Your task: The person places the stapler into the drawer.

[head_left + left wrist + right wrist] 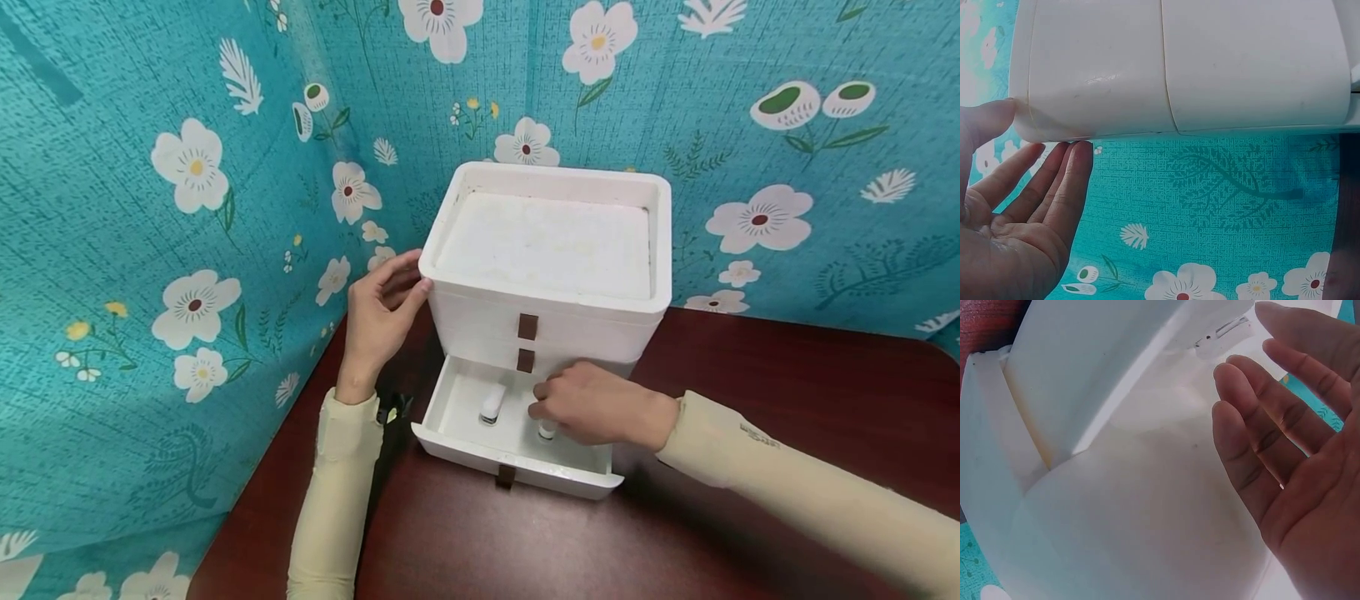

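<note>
A white storage box (543,250) with stacked drawers stands on the table, its bottom drawer (457,439) pulled out. My left hand (378,321) touches the box's upper left front corner with thumb and fingertips; the left wrist view shows these fingers fairly straight. Inside the drawer lies a small white object with a metallic end (492,404). My right hand (588,404) reaches into the drawer from the right, over a second small white object (547,429) that it partly hides. In the right wrist view, the right hand's fingers (1235,437) are extended, with a gap before the thumb.
Brown pull tabs (528,326) mark the drawer fronts. A small black item (395,407) lies beside the left wrist. The dark red table (787,400) extends to the right and front. Behind hangs a teal flowered cloth (637,108).
</note>
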`<state>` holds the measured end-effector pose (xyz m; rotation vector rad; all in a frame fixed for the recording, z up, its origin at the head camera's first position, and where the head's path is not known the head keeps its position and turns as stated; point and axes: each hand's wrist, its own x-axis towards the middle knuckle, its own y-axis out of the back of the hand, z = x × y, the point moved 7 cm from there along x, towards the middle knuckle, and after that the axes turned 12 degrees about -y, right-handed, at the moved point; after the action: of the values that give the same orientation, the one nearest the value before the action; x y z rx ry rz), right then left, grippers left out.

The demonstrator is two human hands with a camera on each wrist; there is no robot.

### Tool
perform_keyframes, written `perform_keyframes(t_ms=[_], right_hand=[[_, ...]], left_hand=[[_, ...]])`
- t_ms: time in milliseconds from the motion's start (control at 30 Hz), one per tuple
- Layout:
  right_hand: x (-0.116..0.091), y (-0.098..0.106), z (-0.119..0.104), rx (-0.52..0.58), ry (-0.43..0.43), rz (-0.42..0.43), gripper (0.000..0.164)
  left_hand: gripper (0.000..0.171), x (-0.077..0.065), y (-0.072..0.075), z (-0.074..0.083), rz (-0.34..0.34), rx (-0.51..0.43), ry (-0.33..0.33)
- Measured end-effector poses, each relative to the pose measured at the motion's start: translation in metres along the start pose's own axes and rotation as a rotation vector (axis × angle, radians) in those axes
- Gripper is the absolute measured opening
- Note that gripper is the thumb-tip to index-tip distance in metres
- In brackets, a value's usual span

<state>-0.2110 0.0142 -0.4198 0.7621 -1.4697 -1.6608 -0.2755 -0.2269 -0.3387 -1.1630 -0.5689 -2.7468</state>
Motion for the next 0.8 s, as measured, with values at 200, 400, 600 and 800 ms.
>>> perform_keyframes(t_ms=[200,400,600,800], right_hand=[[-0.007,0.003,0.002,0.004,0.002,0.030,0.018],[-0.014,0.011,0.004,0.027,-0.018,0.043,0.020],[-0.021,0.016,0.004,0.042,-0.017,0.064,0.020],[-0.029,0.017,0.006,0.056,-0.036,0.078,0.020]], left_hand=[[0.041,0.000,-0.001,0.000,-0.002,-0.008,0.001],[0.042,0.000,-0.001,0.000,-0.002,-0.013,0.003],[0.042,-0.001,0.000,-0.002,0.004,-0.015,0.002],[0.042,-0.001,0.000,-0.002,0.003,-0.018,0.003]])
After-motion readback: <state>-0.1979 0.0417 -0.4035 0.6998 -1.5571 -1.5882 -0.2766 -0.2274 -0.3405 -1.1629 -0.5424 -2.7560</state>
